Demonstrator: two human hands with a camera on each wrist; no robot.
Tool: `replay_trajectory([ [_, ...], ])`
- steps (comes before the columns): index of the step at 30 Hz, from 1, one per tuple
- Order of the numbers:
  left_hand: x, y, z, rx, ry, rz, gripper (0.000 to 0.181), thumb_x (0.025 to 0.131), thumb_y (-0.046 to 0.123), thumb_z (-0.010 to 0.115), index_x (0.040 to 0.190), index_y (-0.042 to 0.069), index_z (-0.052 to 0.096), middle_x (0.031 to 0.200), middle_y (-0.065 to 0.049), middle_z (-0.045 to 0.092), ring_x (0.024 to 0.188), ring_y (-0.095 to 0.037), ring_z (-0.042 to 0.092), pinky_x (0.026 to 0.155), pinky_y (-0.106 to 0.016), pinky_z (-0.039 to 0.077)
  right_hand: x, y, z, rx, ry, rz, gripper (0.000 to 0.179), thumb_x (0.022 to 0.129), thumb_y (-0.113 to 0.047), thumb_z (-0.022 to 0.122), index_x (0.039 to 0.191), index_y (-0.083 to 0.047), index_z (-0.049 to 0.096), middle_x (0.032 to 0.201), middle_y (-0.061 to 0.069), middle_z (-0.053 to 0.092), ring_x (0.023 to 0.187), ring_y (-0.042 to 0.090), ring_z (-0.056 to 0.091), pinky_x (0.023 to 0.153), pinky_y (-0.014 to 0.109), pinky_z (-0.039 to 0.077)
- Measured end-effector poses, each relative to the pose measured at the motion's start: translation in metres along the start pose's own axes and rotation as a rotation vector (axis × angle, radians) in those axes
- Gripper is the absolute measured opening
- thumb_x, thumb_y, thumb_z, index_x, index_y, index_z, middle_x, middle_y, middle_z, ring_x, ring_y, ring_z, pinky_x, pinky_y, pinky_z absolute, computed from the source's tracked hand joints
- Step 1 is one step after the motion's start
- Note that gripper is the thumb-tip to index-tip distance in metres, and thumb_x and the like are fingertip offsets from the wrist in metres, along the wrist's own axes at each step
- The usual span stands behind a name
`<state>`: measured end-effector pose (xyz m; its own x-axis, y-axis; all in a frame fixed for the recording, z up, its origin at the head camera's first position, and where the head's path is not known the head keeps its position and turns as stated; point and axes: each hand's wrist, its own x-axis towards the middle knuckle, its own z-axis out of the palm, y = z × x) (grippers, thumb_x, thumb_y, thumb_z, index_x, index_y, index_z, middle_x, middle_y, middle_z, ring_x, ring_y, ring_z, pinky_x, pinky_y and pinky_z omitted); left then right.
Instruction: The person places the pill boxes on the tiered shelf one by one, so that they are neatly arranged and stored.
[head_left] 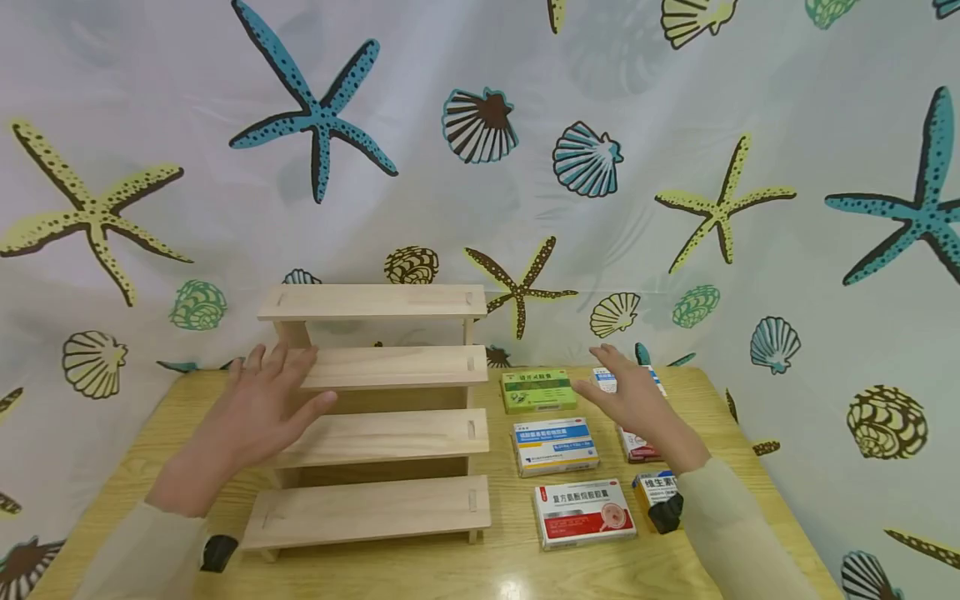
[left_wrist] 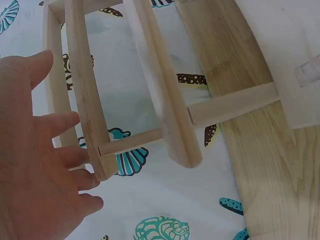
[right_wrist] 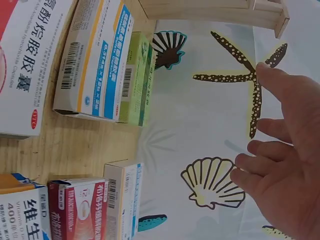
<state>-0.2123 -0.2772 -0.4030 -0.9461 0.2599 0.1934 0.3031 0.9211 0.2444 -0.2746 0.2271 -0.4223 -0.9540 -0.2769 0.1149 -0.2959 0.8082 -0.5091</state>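
Note:
A pale wooden stand (head_left: 382, 437) with several stepped shelves stands left of centre on the table. My left hand (head_left: 258, 408) is spread with straight fingers at its left side, overlapping the shelf ends in the head view. It holds nothing. My right hand (head_left: 637, 404) hovers over the right-hand medicine boxes, fingers loosely extended and nothing in them. Beneath and left of it lie a green box (head_left: 538, 392), a blue-and-white box (head_left: 555, 447) and a red-and-white box (head_left: 585, 513). The right wrist view shows a crimson box (right_wrist: 77, 210) and a small white box (right_wrist: 122, 200).
A vitamin box (head_left: 656, 492), orange and white, lies near my right wrist, partly covered by the black wrist strap. The wooden table (head_left: 420, 575) ends at a hanging cloth (head_left: 525, 208) printed with starfish and shells, which closes off the back and sides.

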Motion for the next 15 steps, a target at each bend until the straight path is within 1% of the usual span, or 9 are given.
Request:
replay_trajectory([
  [3, -0.002, -0.002, 0.001, -0.008, -0.008, -0.007, 0.079, 0.108, 0.057, 0.049, 0.163, 0.003, 0.035, 0.164, -0.043, 0.024, 0.148, -0.072, 0.017, 0.113, -0.087, 0.016, -0.003, 0.008, 0.004, 0.038, 0.068, -0.014, 0.069, 0.103, -0.041, 0.069, 0.157, -0.003, 0.049, 0.162, 0.025, 0.046, 0.149, 0.048, 0.044, 0.118, 0.067, 0.041],
  [5, -0.003, -0.003, 0.001, -0.016, -0.009, -0.012, 0.079, 0.108, 0.057, 0.050, 0.163, 0.002, 0.036, 0.164, -0.043, 0.023, 0.148, -0.073, 0.017, 0.114, -0.087, 0.016, -0.005, 0.013, 0.007, 0.067, 0.118, -0.030, 0.060, 0.102, -0.035, 0.071, 0.150, -0.002, 0.058, 0.152, 0.024, 0.058, 0.141, 0.046, 0.055, 0.113, 0.065, 0.048],
  [8, -0.004, -0.004, 0.002, -0.018, -0.011, -0.020, 0.080, 0.107, 0.057, 0.050, 0.164, 0.003, 0.035, 0.165, -0.042, 0.023, 0.148, -0.073, 0.016, 0.114, -0.087, 0.015, -0.008, 0.019, 0.012, 0.127, 0.163, -0.036, 0.050, 0.100, -0.031, 0.074, 0.141, -0.002, 0.066, 0.140, 0.023, 0.068, 0.128, 0.044, 0.066, 0.104, 0.062, 0.055],
  [11, -0.004, -0.005, 0.003, -0.010, -0.014, -0.025, 0.080, 0.107, 0.058, 0.049, 0.164, 0.004, 0.034, 0.166, -0.041, 0.022, 0.149, -0.072, 0.015, 0.115, -0.086, 0.014, -0.009, 0.025, 0.016, 0.177, 0.159, -0.015, 0.046, 0.100, -0.030, 0.075, 0.137, -0.002, 0.069, 0.135, 0.022, 0.071, 0.124, 0.043, 0.069, 0.103, 0.059, 0.058],
  [15, -0.004, -0.006, 0.007, 0.011, -0.022, -0.027, 0.081, 0.107, 0.060, 0.049, 0.165, 0.005, 0.034, 0.166, -0.040, 0.023, 0.149, -0.072, 0.014, 0.116, -0.086, 0.014, -0.013, 0.031, 0.021, 0.211, 0.097, 0.059, 0.049, 0.100, -0.033, 0.074, 0.140, -0.006, 0.068, 0.140, 0.021, 0.068, 0.129, 0.045, 0.065, 0.105, 0.057, 0.057],
])
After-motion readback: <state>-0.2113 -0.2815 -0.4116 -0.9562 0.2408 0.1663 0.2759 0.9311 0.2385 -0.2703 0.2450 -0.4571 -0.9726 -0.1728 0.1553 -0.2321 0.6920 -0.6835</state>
